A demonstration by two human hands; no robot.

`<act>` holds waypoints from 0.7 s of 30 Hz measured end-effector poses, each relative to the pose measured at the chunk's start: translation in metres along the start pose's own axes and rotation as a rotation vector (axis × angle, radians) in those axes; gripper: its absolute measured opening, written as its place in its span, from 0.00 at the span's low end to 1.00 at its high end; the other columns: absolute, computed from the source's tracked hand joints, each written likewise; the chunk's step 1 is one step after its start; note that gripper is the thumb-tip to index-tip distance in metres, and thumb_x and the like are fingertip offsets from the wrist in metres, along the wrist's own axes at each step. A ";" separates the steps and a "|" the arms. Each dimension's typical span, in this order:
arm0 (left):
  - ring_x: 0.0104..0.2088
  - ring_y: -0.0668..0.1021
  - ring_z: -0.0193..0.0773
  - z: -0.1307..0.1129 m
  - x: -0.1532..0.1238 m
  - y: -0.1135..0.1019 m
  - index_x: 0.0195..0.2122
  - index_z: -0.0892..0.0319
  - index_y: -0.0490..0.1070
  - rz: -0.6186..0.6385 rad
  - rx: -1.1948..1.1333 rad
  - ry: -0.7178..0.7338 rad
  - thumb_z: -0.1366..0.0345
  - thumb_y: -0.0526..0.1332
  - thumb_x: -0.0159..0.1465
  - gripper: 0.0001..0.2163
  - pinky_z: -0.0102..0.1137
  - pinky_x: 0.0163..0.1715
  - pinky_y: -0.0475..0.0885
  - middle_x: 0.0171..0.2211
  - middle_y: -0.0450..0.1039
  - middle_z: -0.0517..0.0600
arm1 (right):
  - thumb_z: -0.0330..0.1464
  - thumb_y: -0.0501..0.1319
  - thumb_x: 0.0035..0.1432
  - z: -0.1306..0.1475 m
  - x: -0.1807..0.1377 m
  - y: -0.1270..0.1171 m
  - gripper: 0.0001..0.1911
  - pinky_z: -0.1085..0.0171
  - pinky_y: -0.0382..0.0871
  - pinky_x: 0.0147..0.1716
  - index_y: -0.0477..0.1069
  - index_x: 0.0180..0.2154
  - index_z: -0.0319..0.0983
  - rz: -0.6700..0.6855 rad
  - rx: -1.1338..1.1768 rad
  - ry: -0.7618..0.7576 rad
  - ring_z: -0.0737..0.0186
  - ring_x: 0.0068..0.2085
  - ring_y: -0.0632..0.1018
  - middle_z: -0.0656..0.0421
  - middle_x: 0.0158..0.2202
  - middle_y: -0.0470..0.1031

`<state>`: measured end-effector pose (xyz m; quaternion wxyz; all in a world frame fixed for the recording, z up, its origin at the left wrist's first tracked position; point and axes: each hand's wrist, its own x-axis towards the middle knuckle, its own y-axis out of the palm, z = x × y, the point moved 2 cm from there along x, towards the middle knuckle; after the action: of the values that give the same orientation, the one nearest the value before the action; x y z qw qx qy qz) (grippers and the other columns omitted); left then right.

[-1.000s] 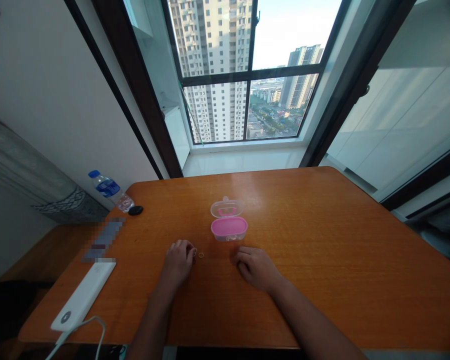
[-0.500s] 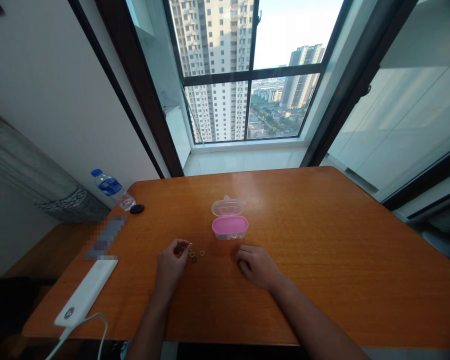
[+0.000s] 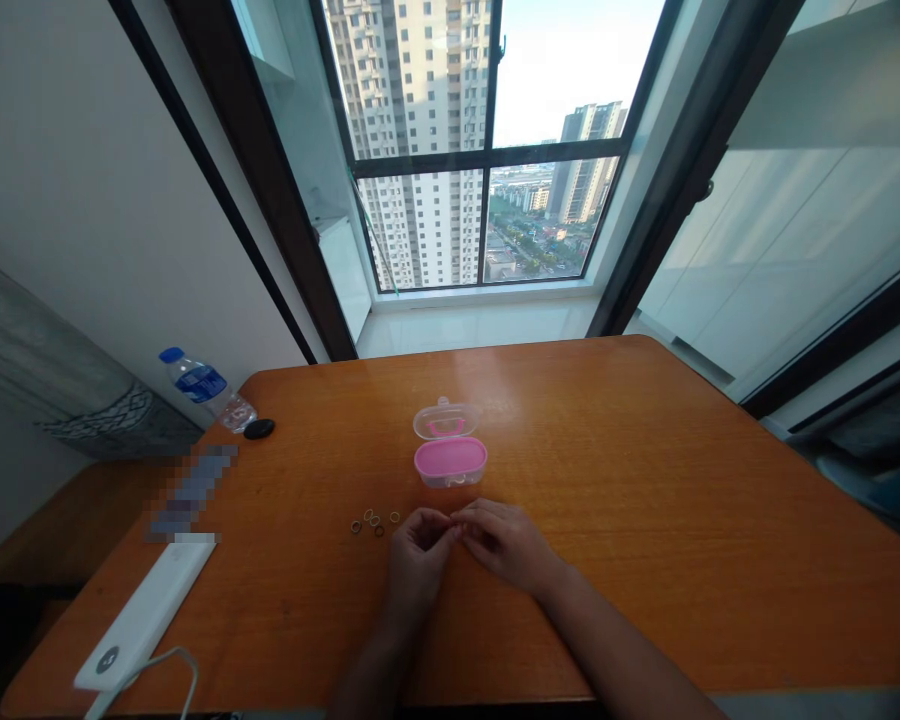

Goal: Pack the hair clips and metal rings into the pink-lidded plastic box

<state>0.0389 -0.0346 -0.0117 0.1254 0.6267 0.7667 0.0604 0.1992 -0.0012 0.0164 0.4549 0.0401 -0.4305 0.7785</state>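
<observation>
My left hand [image 3: 420, 560] and my right hand [image 3: 506, 540] meet fingertip to fingertip over the table, in front of a small box. The left thumb and forefinger are pinched on a small ring, mostly hidden by the fingers. Closed at the same spot, the right fingertips cover whatever is between them. Several small rings [image 3: 375, 521] lie loose on the wood, just left of my left hand. The box [image 3: 451, 468] has a pink top face and clear sides. Its clear lid [image 3: 446, 421], with a pink handle, is flipped back behind it.
The brown wooden table [image 3: 607, 520] reaches to a window at the back. Along its left side are a white power strip [image 3: 146, 610] with a cable, a blurred-out flat object [image 3: 195, 490], a black round object [image 3: 259, 429] and a water bottle [image 3: 206, 387] with a blue cap.
My left hand has moved right, away from the loose rings, to my right hand. The right fingers, loosely curled before, now pinch at the left fingertips. The view has shifted slightly.
</observation>
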 end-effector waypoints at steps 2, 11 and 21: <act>0.30 0.79 0.35 0.000 0.000 0.001 0.29 0.61 0.73 -0.005 -0.011 0.013 0.65 0.73 0.52 0.10 0.27 0.34 0.73 0.27 0.77 0.47 | 0.30 0.59 0.64 -0.003 -0.001 0.000 0.12 0.64 0.73 0.36 0.73 0.49 0.42 -0.023 0.004 -0.003 0.63 0.35 0.78 0.56 0.38 0.79; 0.32 0.78 0.36 0.009 -0.002 -0.010 0.30 0.60 0.74 -0.033 -0.021 0.054 0.65 0.72 0.53 0.09 0.29 0.37 0.74 0.29 0.77 0.48 | 0.30 0.57 0.67 -0.005 0.000 0.001 0.13 0.63 0.74 0.41 0.74 0.51 0.44 -0.001 -0.021 -0.054 0.61 0.41 0.79 0.55 0.42 0.79; 0.32 0.79 0.36 0.005 -0.003 -0.008 0.31 0.60 0.75 -0.042 -0.027 0.039 0.63 0.72 0.53 0.10 0.29 0.37 0.74 0.29 0.77 0.48 | 0.30 0.59 0.66 0.001 0.001 0.000 0.14 0.63 0.74 0.38 0.72 0.53 0.44 -0.058 -0.052 -0.116 0.61 0.38 0.77 0.55 0.39 0.77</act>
<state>0.0326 -0.0395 -0.0180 0.1204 0.6075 0.7810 0.0803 0.1989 -0.0011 0.0174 0.4527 0.0856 -0.4748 0.7499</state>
